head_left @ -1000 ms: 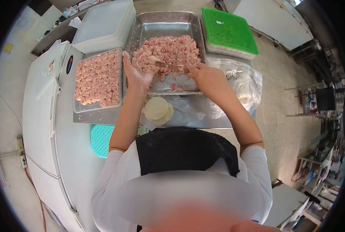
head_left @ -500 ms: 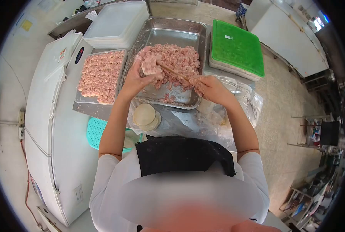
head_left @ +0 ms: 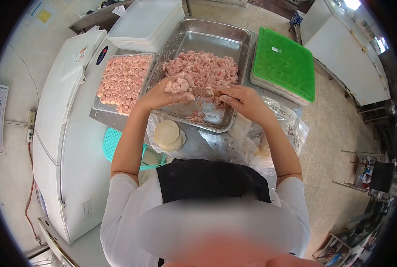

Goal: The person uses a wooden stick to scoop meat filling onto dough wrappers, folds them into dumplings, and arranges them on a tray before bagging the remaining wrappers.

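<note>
Cupped over the near left part of the metal tray (head_left: 216, 39), my left hand (head_left: 160, 94) holds a lump of minced meat (head_left: 179, 84); whether a wrapper lies under it is hidden. My right hand (head_left: 243, 101) grips a thin wooden spatula (head_left: 202, 91), whose tip points toward the left hand. Behind both hands, a heap of minced meat (head_left: 207, 66) fills the middle of the tray. Closer to my body, a stack of round pale dumpling wrappers (head_left: 167, 133) lies on plastic.
Left of the metal tray stands a tray of filled dumplings (head_left: 123, 80) in close rows. Stacked white lidded containers (head_left: 147, 22) are behind it. A green-lidded container (head_left: 284, 62) sits right, near clear plastic bags (head_left: 280, 129). A turquoise stool (head_left: 112, 144) and white freezer (head_left: 78, 147) are left.
My left hand has turned and lowered slightly, and the meat in it now looks like a rounder lump. The spatula has swung flatter. The whole view has shifted a little.
</note>
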`<action>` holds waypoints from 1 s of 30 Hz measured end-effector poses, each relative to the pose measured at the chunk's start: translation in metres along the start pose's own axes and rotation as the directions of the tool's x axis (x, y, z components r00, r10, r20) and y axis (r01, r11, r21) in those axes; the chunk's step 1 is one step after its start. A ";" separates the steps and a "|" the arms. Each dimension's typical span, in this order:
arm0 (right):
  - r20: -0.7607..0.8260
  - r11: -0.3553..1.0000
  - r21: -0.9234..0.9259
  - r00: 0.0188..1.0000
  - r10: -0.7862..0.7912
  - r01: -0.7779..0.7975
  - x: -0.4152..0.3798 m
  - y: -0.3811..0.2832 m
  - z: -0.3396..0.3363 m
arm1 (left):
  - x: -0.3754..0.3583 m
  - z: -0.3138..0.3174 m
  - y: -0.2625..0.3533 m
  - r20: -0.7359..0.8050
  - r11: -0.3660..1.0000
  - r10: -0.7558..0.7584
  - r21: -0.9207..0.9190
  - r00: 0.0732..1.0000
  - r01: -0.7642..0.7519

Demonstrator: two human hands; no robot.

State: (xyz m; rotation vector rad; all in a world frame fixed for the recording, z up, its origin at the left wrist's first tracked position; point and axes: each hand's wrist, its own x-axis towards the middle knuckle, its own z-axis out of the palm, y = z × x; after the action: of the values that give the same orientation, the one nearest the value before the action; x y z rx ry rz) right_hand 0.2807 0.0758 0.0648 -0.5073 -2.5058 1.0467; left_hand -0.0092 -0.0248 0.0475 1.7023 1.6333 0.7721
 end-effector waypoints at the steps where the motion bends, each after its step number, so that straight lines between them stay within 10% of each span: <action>1: -0.009 0.998 -0.057 0.999 0.035 -0.036 -0.001 -0.009 -0.007 | 0.001 0.000 0.003 0.017 0.981 -0.103 -0.164 0.995 0.104; 3: -0.020 0.990 -0.116 0.997 0.074 -0.076 -0.004 -0.012 -0.006 | 0.007 0.002 0.013 0.054 0.924 -0.199 -0.323 0.978 0.206; 5: -0.046 0.998 0.050 0.999 -0.029 0.031 -0.005 -0.007 0.004 | 0.012 0.002 0.024 -0.020 0.938 0.177 -0.298 0.984 -0.175; 9: 0.046 0.997 0.078 0.999 0.006 -0.009 -0.003 0.016 0.025 | 0.015 0.004 -0.028 0.123 0.936 0.331 -0.168 0.936 -0.309; 12: 0.060 1.000 0.031 0.998 -0.005 0.003 0.003 0.025 0.008 | 0.019 0.010 -0.020 0.117 0.968 0.233 -0.118 0.966 -0.219; 14: -0.129 0.870 -0.470 0.986 0.101 -0.150 0.002 0.002 -0.009 | 0.021 0.013 -0.026 -0.087 0.924 -0.187 -0.355 0.978 0.145; 18: -0.220 0.877 -0.473 0.975 -0.033 -0.077 0.005 0.003 0.035 | 0.031 0.023 -0.048 -0.137 0.933 -0.205 -0.325 0.969 0.152; 22: -0.163 0.780 -0.579 0.971 0.173 -0.236 0.007 0.046 0.036 | 0.025 0.016 -0.020 -0.057 0.935 -0.206 -0.304 0.977 0.180; 24: -0.118 0.761 -0.575 0.950 0.289 -0.302 -0.007 0.038 0.015 | 0.016 0.011 -0.010 0.023 0.892 -0.243 -0.388 0.970 0.233; 26: -0.119 0.799 -0.515 0.949 0.293 -0.311 -0.014 0.024 -0.005 | 0.008 0.009 -0.009 -0.202 0.959 0.012 -0.274 0.979 -0.068; 28: -0.087 0.974 -0.040 0.972 0.218 -0.223 -0.017 0.005 -0.015 | 0.002 0.003 0.020 -0.193 0.981 0.068 -0.164 0.979 -0.101; 30: -0.046 0.992 -0.005 0.991 0.126 -0.126 -0.012 0.004 0.009 | -0.001 0.004 0.027 -0.178 0.991 0.114 -0.049 0.977 -0.125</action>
State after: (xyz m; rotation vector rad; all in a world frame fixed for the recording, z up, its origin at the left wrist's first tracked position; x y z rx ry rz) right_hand 0.2874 0.0675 0.0534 -0.6922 -2.4658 1.0581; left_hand 0.0105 -0.0266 0.0659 1.7444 1.6164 1.0453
